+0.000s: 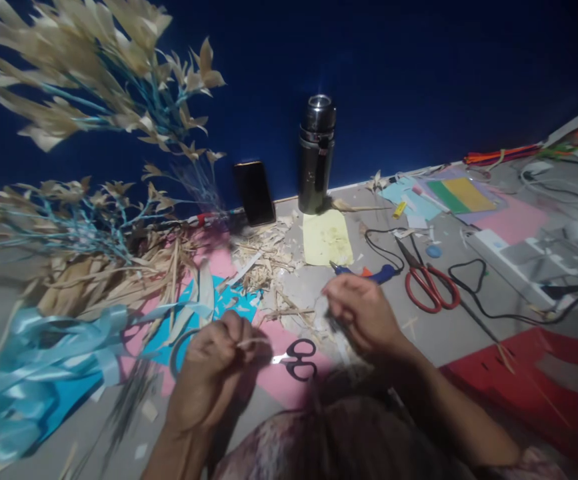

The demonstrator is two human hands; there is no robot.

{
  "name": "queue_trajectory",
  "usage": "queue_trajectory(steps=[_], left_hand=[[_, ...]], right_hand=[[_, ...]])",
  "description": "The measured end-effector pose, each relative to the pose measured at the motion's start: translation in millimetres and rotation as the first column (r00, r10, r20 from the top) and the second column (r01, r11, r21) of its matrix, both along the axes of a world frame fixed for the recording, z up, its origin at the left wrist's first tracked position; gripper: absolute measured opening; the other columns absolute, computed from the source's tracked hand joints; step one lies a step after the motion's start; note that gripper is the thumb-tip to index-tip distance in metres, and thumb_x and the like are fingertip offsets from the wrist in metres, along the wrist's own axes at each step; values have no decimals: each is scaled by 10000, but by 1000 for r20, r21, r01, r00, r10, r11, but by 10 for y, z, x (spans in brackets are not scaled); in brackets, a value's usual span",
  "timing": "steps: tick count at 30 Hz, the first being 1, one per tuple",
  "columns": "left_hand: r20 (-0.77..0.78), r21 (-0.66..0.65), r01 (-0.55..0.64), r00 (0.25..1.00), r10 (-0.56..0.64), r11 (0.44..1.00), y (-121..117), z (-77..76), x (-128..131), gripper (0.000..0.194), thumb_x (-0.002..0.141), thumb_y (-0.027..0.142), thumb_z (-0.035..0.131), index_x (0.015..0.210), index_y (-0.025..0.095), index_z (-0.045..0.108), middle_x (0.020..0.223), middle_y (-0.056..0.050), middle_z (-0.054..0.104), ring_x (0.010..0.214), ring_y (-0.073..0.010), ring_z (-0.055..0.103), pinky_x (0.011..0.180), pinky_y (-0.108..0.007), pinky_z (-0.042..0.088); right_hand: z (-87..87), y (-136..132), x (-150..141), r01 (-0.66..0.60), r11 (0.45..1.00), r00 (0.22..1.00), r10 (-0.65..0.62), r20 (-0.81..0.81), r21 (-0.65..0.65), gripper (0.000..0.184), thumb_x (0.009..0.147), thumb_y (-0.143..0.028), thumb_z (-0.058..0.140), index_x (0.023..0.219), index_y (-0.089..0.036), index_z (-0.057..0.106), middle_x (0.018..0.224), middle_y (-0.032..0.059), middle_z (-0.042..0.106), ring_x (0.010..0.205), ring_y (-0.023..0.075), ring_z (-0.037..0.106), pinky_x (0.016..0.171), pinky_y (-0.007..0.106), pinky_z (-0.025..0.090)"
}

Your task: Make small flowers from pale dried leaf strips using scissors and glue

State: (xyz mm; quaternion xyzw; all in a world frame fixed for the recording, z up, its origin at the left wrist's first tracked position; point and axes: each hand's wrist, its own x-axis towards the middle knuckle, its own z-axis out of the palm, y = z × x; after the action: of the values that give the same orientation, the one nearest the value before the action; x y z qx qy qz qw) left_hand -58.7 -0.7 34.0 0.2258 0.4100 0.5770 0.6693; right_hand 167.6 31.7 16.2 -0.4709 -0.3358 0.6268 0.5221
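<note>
Two sprays stood at the left of the worktop (433,327) — a taller flower spray (93,60) and a lower flower spray (81,233) — and both looked assembled, with pale petals fixed on light blue stems. The piece in hand seemed barely begun: a pale strip (255,341), with no stem or petal visibly joined to it. Plenty of material lay unused, with a heap of dry husks (89,283), loose blue ribbon (19,373) and a bundle of dark wires (127,400), so most of the shaping and joining appeared undone.

The strip was thin, short and whitish, its free end pointing right, above the small scissors (289,359). It sat pinched between the thumb and fingers of the left hand (213,363), off the worktop. The right hand (363,310) was well apart from it, thumb and fingertip pressed together; whether a fine thread ran between them, I could not tell. Pale shavings (263,267) littered the area beyond.
</note>
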Motion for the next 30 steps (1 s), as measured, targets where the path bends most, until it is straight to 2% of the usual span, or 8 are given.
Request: queue_trajectory(steps=[2, 5, 11, 17, 20, 25, 28, 30], left_hand=[[-1, -5, -91, 996, 91, 996, 113, 82, -34, 426, 445, 292, 1015, 534, 191, 611, 711, 33, 493, 627, -104, 487, 565, -235, 510], [14, -4, -146, 989, 146, 989, 219, 114, -18, 456, 464, 327, 1012, 576, 200, 589, 719, 30, 502, 679, -114, 523, 599, -217, 539], [116, -92, 105, 989, -94, 990, 111, -77, 274, 359, 570, 267, 974, 632, 179, 631, 706, 29, 598, 659, -106, 592, 635, -218, 534], [147, -67, 253, 959, -242, 965, 14, -197, 421, 283, 650, 257, 933, 626, 156, 670, 704, 5, 660, 619, -131, 634, 634, -259, 526], [175, -55, 263, 952, -250, 963, 17, -216, 418, 255, 660, 254, 926, 647, 153, 692, 682, 6, 660, 602, -122, 625, 638, -249, 520], [126, -93, 275, 957, -262, 957, 33, -277, 410, 242, 635, 294, 935, 670, 165, 733, 714, -9, 664, 597, -135, 619, 604, -260, 510], [-166, -57, 140, 975, -147, 989, 45, -294, 367, 231, 667, 341, 910, 653, 164, 762, 817, -26, 657, 659, -137, 621, 626, -258, 513], [-411, 43, 94, 909, -68, 995, 40, -286, 325, 195, 730, 338, 861, 663, 172, 783, 876, -48, 654, 747, -161, 633, 660, -258, 519]], right_hand=[[30, 96, 121, 135, 991, 985, -132, -107, 17, 228, 770, -385, 751, 724, -170, 689, 475, -67, 478, 417, 57, 266, 408, 186, 238], [18, 87, 136, 115, 993, 991, -113, -64, 20, 214, 763, -367, 778, 755, -163, 713, 540, -48, 544, 439, 53, 316, 421, 185, 259], [-151, -199, -235, -212, 976, 977, 210, 29, 52, 243, 771, -276, 801, 996, -184, 810, 868, 44, 755, 730, 140, 658, 658, 246, 523], [-120, -168, -260, -202, 940, 973, 226, -57, 277, 102, 790, -271, 810, 779, -169, 807, 842, 61, 724, 603, 142, 678, 531, 240, 534], [-95, -182, -223, -185, 924, 966, 234, -111, 336, 74, 769, -246, 832, 771, -178, 802, 834, 57, 736, 658, 154, 692, 614, 262, 566], [-172, -217, -257, -232, 971, 937, 241, -252, 64, 206, 728, -326, 851, 730, -157, 732, 706, 45, 737, 504, 112, 605, 480, 220, 474], [-238, -185, -294, -241, 966, 946, 211, -245, -95, 267, 684, -326, 862, 777, -151, 683, 607, 13, 702, 402, 54, 472, 394, 161, 319], [-250, -161, -316, -236, 963, 952, 202, -231, -129, 297, 666, -328, 857, 797, -154, 656, 606, 7, 700, 380, 36, 407, 383, 158, 270]])
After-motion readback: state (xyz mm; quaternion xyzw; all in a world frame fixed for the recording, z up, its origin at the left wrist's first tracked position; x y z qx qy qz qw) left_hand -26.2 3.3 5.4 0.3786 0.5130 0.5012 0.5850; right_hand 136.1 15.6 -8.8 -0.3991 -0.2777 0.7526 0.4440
